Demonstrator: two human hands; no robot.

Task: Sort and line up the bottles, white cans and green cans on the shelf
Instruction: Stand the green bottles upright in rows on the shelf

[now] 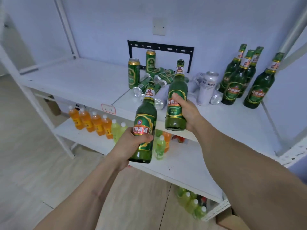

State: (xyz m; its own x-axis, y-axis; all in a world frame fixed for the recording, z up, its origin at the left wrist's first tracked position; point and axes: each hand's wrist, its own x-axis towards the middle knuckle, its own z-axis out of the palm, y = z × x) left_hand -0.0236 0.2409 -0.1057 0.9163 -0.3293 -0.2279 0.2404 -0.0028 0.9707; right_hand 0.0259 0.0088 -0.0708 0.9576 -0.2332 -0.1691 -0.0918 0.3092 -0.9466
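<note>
My left hand [128,146] grips a green glass bottle [144,125] upright in front of the shelf's front edge. My right hand [187,112] grips a second green bottle [177,95], held a little higher and closer to the shelf. On the white shelf [79,80] behind them lies a pile of green cans [156,77], two standing at the back, the others on their sides. White cans [207,87] sit to the right of the pile, one upright, others lying. Several green bottles [237,80] stand at the right end of the shelf.
The shelf's left half is bare white board. A lower shelf holds orange soft-drink bottles [93,122] and pale green ones [159,146]. More pale green bottles [192,205] sit at floor level. A black metal bracket [159,47] hangs on the wall behind the cans. White uprights frame the shelf.
</note>
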